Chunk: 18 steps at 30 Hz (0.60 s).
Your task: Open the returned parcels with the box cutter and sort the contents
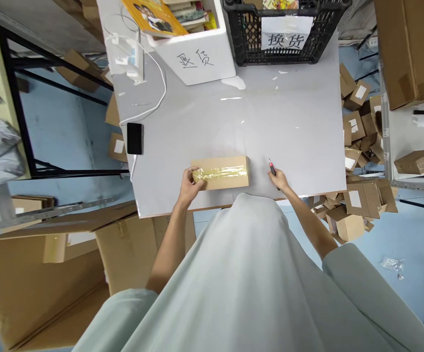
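A small cardboard box (230, 182) lies near the front edge of the grey table, a strip of shiny yellowish tape (222, 172) running along its top. My left hand (190, 186) grips the box at its left end, thumb on the front side and fingers over the far side. To the right of the box, my right hand (278, 180) is closed around a small red and black utility knife (272, 167). Its tip points away from me, and it is apart from the box.
At the table's back stand a white bin (208, 58) of books and a black crate (250, 44) with a paper sign. A phone (135, 139) and white cable (165, 88) lie left. Large open cartons (124, 249) stand at lower left; several boxes (354, 124) are heaped on the right.
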Available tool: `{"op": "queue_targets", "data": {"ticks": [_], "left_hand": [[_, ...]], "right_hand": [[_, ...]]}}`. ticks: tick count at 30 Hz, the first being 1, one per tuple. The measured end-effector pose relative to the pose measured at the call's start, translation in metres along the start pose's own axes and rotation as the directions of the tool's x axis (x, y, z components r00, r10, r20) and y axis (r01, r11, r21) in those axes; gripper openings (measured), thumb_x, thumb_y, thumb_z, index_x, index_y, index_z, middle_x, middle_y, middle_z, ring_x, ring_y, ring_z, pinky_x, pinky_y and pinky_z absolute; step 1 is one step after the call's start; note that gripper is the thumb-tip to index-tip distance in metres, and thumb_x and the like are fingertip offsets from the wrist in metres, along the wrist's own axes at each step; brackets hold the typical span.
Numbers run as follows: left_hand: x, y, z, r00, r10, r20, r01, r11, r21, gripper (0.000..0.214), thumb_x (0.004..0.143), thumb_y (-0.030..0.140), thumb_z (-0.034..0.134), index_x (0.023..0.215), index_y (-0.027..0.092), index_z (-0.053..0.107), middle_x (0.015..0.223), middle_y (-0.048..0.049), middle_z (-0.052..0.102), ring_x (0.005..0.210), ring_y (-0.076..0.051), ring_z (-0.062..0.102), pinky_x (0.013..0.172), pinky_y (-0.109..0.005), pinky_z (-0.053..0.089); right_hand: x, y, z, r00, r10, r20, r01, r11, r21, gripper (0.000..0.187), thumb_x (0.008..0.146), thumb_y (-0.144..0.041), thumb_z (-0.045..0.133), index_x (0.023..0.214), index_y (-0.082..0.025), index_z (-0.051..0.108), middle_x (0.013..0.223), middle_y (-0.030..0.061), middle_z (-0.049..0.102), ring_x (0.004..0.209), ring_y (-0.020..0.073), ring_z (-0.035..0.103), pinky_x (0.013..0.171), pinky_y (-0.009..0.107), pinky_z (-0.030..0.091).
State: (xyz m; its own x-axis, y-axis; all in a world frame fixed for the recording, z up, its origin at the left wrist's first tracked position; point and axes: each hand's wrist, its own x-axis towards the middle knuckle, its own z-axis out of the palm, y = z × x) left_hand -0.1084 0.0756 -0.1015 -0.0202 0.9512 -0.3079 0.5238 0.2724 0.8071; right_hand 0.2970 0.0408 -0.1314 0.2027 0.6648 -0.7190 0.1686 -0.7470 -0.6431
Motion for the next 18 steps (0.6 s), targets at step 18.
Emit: {"op": "queue_targets", "data": {"ticks": [18], "left_hand": [[0.004,-0.013,-0.020,0.995,-0.083,-0.052,0.068,0.970,-0.234,0.065,0.069,0.032,0.071,0.133,0.027,0.059,0.127,-0.0066,0.074,0.096,-0.019,0.070,0.084,-0.033,0.060]], "right_hand": [[-0.002,-0.026,0.085,0.979,0.011,0.204,-0.075,0.948,0.310,0.022,0.096,-0.026,0.080,0.089,-0.020,0.060,0.065,-0.0068,0.059,0.052,0.0093,0.051,0.049,0.020,0.040]]}}
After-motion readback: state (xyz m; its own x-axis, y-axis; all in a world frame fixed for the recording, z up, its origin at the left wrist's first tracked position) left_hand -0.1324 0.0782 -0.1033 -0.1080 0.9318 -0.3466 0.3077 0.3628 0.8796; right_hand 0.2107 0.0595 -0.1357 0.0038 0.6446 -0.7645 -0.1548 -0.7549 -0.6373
